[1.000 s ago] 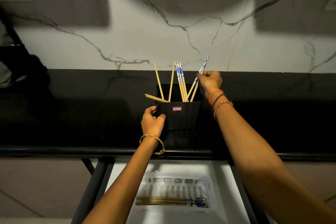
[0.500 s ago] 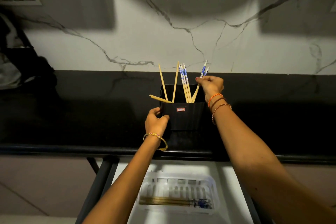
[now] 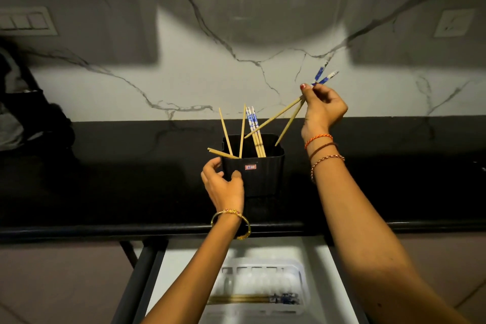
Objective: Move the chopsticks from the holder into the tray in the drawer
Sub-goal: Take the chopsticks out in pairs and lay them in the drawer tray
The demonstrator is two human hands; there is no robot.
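Note:
A black square holder [image 3: 265, 173] stands on the dark counter with several chopsticks [image 3: 253, 131] still leaning inside. My left hand [image 3: 223, 184] grips the holder's front left corner. My right hand [image 3: 322, 108] is raised above and right of the holder, shut on a pair of blue-topped chopsticks [image 3: 285, 116] whose tips hang just over the holder's right rim. Below the counter, a white tray [image 3: 302, 279] lies in the open drawer with chopsticks [image 3: 252, 298] lying flat along its front.
The counter's black front edge [image 3: 105, 229] runs between the holder and the drawer. Dark drawer rails [image 3: 136, 276] flank the tray. A dark bag [image 3: 23, 113] sits at the far left. Wall switches [image 3: 26, 21] and a socket [image 3: 453, 22] are on the marble backsplash.
My right hand has lifted the pair of blue-topped chopsticks up and to the right, almost out of the holder. My left hand stays on the holder.

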